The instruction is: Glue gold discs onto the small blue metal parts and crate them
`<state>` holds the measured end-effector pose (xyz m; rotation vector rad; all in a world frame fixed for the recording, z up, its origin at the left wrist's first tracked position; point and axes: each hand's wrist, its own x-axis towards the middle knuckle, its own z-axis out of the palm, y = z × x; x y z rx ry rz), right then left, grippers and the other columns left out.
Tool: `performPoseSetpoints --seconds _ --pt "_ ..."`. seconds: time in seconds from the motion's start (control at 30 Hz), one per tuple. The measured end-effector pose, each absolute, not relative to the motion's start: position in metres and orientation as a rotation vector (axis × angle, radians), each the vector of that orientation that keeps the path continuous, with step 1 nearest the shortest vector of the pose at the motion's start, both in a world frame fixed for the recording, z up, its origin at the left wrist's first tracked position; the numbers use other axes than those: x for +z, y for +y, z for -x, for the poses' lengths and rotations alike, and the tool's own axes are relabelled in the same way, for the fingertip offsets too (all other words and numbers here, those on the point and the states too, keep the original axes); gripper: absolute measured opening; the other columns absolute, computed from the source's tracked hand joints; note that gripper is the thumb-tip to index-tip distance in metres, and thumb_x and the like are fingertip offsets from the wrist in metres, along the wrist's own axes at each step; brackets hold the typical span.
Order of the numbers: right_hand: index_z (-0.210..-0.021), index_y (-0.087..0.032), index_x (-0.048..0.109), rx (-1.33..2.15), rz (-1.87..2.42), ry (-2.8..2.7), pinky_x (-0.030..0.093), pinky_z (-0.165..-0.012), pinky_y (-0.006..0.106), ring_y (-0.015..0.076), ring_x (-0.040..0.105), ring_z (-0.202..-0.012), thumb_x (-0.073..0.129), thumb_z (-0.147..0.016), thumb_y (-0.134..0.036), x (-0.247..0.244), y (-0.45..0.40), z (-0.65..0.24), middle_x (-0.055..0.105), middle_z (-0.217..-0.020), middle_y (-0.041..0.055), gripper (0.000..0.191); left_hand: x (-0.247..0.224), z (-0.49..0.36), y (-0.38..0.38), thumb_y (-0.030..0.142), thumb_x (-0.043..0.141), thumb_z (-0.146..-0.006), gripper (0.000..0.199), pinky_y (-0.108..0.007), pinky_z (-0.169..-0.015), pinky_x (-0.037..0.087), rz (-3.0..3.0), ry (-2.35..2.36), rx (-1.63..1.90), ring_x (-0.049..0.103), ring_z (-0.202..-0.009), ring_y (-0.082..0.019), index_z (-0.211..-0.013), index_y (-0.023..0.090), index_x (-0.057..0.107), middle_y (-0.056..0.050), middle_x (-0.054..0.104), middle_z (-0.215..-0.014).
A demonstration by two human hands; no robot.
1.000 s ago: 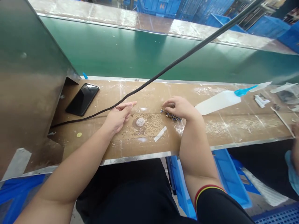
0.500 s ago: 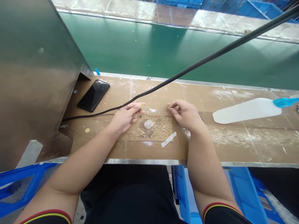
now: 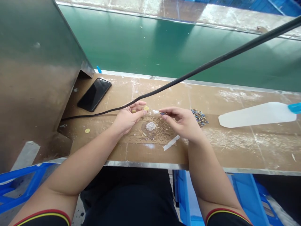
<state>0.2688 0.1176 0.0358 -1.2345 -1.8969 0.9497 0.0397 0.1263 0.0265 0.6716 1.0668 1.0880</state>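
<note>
My left hand (image 3: pixel 128 118) pinches a small round yellow disc (image 3: pixel 146 108) between thumb and fingertips; a second yellow piece (image 3: pixel 134 111) lies against its fingers. Facing it, my right hand (image 3: pixel 183 121) holds a tiny dark blue part (image 3: pixel 162 113) at its fingertips. Between and below the hands, a clear round piece (image 3: pixel 150 126) sits on a mat (image 3: pixel 138 138) strewn with small bits. Just right of my right hand is a pile of small blue and brass-coloured parts (image 3: pixel 199 118). Another yellow disc (image 3: pixel 87 131) lies on the cardboard at the left.
A black phone (image 3: pixel 94 94) lies at the back left beside a metal panel (image 3: pixel 35 78). A black cable (image 3: pixel 178 80) crosses the view above the cardboard. A white strip (image 3: pixel 171 143) is near the mat, and a white flat bottle-like object (image 3: pixel 256 115) lies at right.
My right hand has moved left, closer to my left hand, uncovering the pile and showing the blue part. My left fingers have opened somewhat, so the yellow pieces show more.
</note>
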Motion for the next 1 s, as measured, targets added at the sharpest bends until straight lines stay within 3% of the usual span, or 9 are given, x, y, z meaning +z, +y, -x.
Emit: performPoseSetpoints --seconds 0.1,0.3,0.57,0.77,1.0 --pt "-0.115 -0.023 0.077 1.010 1.217 -1.902 0.065 -0.090 0.040 0.0244 0.077 -0.098 0.067 -0.099 -0.041 0.038 0.115 -0.269 0.080 -0.109 0.0069 0.025 0.028 -0.041 0.126 0.000 0.080 -0.077 0.020 -0.015 -0.045 0.027 -0.671 1.083 1.073 0.044 -0.052 -0.002 -0.091 0.014 0.079 -0.002 0.066 -0.076" --pt "-0.108 -0.023 0.076 1.079 1.210 -1.885 0.066 -0.079 0.039 0.0245 0.078 -0.085 0.075 -0.097 -0.048 0.039 0.107 -0.266 0.081 -0.095 0.0062 0.027 0.029 -0.042 0.125 -0.004 0.072 -0.086 0.024 -0.017 -0.045 0.025 -0.668 1.123 1.053 0.041 -0.051 -0.001 -0.094 0.015 0.082 -0.003 0.066 -0.082" --pt "-0.097 -0.027 0.077 0.919 1.165 -1.934 0.061 -0.065 0.035 0.0208 0.072 -0.071 0.070 -0.100 -0.045 0.040 0.104 -0.262 0.077 -0.084 0.0031 0.020 0.027 -0.042 0.125 0.001 0.071 -0.092 0.015 -0.019 -0.045 0.021 -0.621 1.052 1.042 0.035 -0.047 -0.001 -0.088 0.013 0.078 -0.001 0.062 -0.072" --pt "-0.112 -0.025 0.078 1.087 1.150 -1.892 0.067 -0.081 0.041 0.0255 0.079 -0.088 0.079 -0.096 -0.043 0.040 0.100 -0.263 0.081 -0.097 0.0055 0.024 0.031 -0.043 0.124 0.004 0.062 -0.100 0.018 -0.018 -0.042 0.019 -0.597 1.028 1.011 0.030 -0.041 0.001 -0.092 0.011 0.076 -0.006 0.073 -0.079" --pt "-0.093 -0.026 0.074 0.829 1.100 -1.994 0.060 -0.064 0.033 0.0182 0.072 -0.071 0.071 -0.100 -0.035 0.044 0.103 -0.264 0.077 -0.086 0.0024 0.012 0.038 -0.043 0.125 0.004 0.061 -0.101 0.019 -0.017 -0.041 0.018 -0.567 1.031 1.002 0.029 -0.040 0.001 -0.090 0.010 0.074 -0.007 0.074 -0.077"
